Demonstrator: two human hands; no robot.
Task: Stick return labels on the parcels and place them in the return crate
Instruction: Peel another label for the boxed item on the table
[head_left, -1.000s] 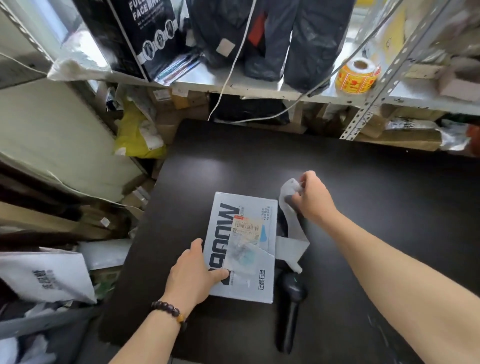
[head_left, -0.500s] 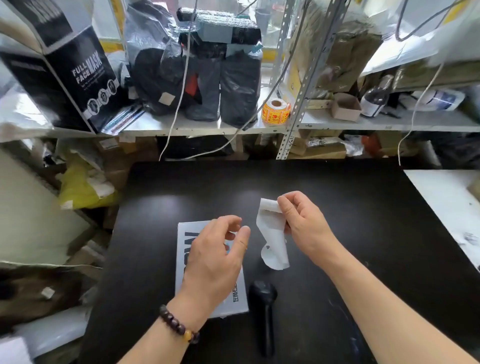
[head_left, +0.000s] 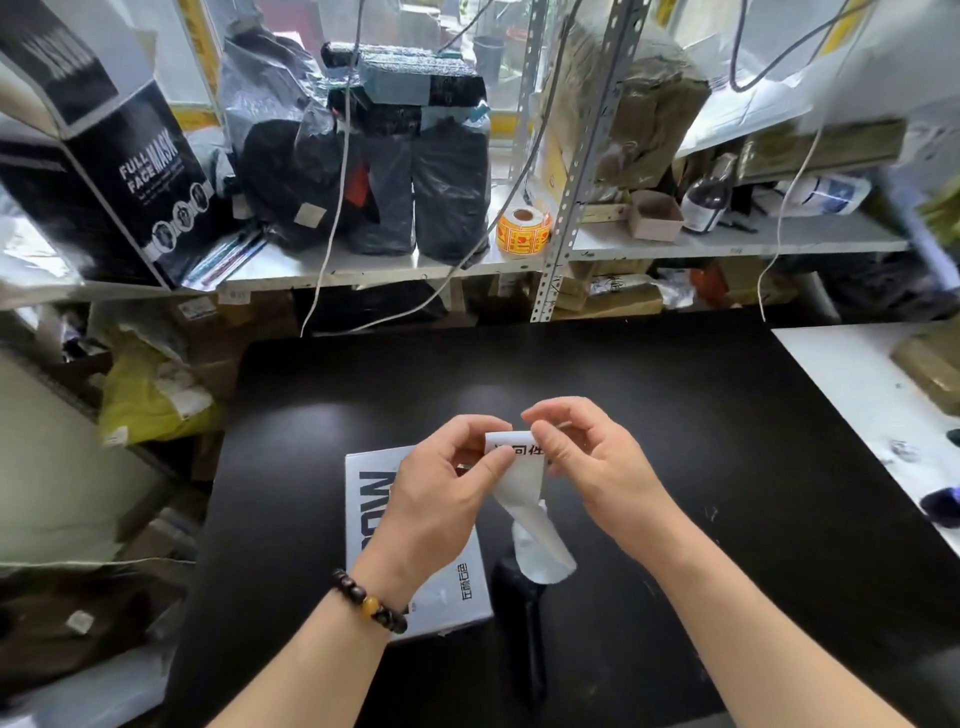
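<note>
A black handheld scanner (head_left: 519, 613) lies nearest on the black table (head_left: 675, 415), just right of the flat white parcel (head_left: 369, 519), which the left hand (head_left: 441, 499) partly hides. Raised above them, left hand and right hand (head_left: 597, 467) each pinch the top of a curling return label strip (head_left: 524, 499) between thumb and fingers. Beyond, an orange sticker roll (head_left: 523, 231) stands on the shelf (head_left: 727, 241).

the label strip (head_left: 524, 499) pinched between the left hand (head_left: 441, 499) and right hand (head_left: 597, 467) looks like thin white paper, its hanging tail smooth and faintly glossy. the parcel (head_left: 374, 519) under the left hand has a smooth, pale printed face. the table (head_left: 675, 415) below both hands is black, smooth and softly reflective. beyond the hands, crinkled glossy black plastic bags (head_left: 447, 197) stand on a bare metal shelf (head_left: 727, 244).
</note>
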